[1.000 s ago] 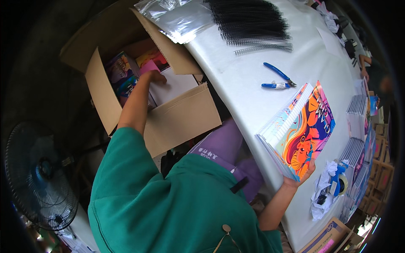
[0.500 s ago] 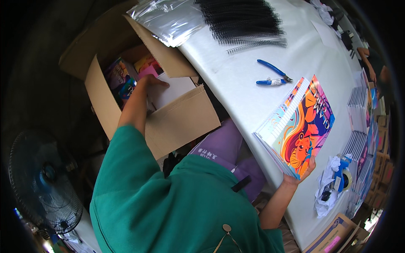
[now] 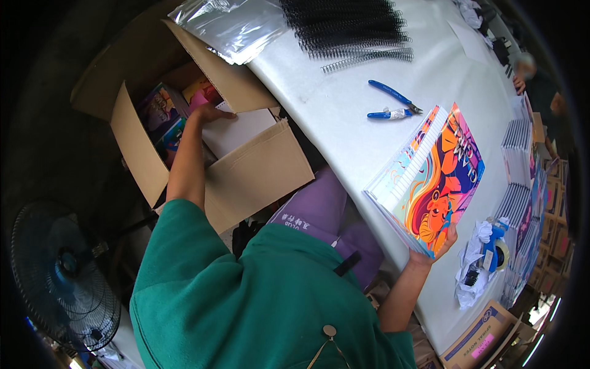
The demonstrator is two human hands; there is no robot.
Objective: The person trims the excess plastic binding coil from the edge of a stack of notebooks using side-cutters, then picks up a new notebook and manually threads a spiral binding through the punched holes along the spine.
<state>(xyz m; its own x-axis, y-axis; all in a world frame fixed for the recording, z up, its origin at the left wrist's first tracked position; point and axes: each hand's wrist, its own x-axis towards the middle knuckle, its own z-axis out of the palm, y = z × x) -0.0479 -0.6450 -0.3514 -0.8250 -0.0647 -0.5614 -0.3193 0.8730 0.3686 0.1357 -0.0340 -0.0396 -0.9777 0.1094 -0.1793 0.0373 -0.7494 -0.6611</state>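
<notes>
My left hand (image 3: 209, 114) is inside an open cardboard box (image 3: 261, 175) on the left. Its thumb lies over the corner of a white stack of paper (image 3: 241, 130); the other fingers are mostly hidden behind that edge. Colourful printed books (image 3: 161, 109) stand in the box beside my wrist. On the right, my right hand (image 3: 437, 242) grips the lower edge of a bundle of notebook covers and sheets (image 3: 444, 178). The bundle is tilted up over the table, with a bright illustrated cover on top and lined pages fanned out at its left.
Blue-handled cutters (image 3: 393, 106) lie on the white table (image 3: 326, 104). Black spiral coils (image 3: 347, 27) and clear plastic sleeves (image 3: 230, 27) are at the back. Notebook stacks (image 3: 517, 154), a tape dispenser (image 3: 496, 249) and another person's hand (image 3: 520, 84) are at right; a fan (image 3: 67, 264) stands left.
The whole view has shifted slightly. My left hand stays at the white stack in the box, and my right hand keeps hold of the bundle. The other person at far right has moved.
</notes>
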